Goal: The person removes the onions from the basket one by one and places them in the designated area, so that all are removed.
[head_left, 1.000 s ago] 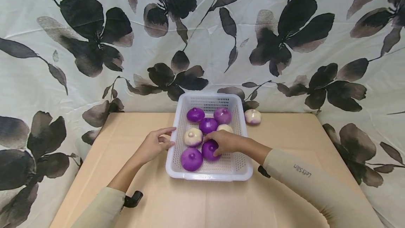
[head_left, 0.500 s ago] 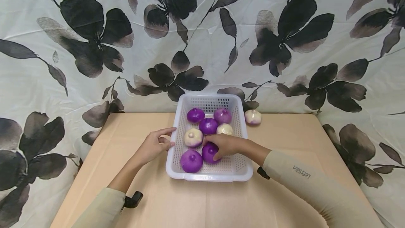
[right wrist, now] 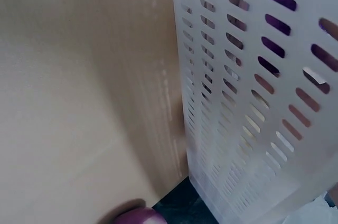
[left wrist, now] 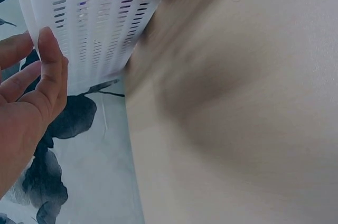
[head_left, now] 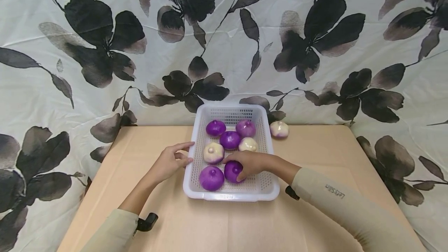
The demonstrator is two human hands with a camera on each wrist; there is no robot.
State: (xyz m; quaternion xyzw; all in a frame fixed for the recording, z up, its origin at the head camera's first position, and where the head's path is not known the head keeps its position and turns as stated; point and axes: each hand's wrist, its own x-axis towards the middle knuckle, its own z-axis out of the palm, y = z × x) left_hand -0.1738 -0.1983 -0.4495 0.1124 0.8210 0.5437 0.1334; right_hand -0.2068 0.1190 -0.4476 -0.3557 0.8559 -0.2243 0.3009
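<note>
A white perforated plastic basket (head_left: 269,174) stands on the table with several round vegetables inside. My right hand (head_left: 250,162) reaches in over its right side and grips a purple onion (head_left: 231,172) near the front, fingers and thumb around it. Beside that onion sits another purple onion (head_left: 211,178). Behind them are two cream, turnip-like bulbs, the left one (head_left: 213,153) with a purple base and the right one (head_left: 248,144) partly behind my hand. My left hand (head_left: 170,161) holds the basket's left rim by its fingertips; the left wrist view shows fingers (left wrist: 50,49) at the wall.
Three more purple onions, one of them in the middle (head_left: 230,140), lie toward the basket's back. One white-and-purple bulb (head_left: 279,129) is on the table (head_left: 315,147) outside, at the back right. A floral cloth (head_left: 252,61) hangs behind the table.
My right hand, still on the purple onion, has shifted slightly toward the front, uncovering more of the cream bulb behind it. The left hand and basket have not moved; the view tilts slightly.
</note>
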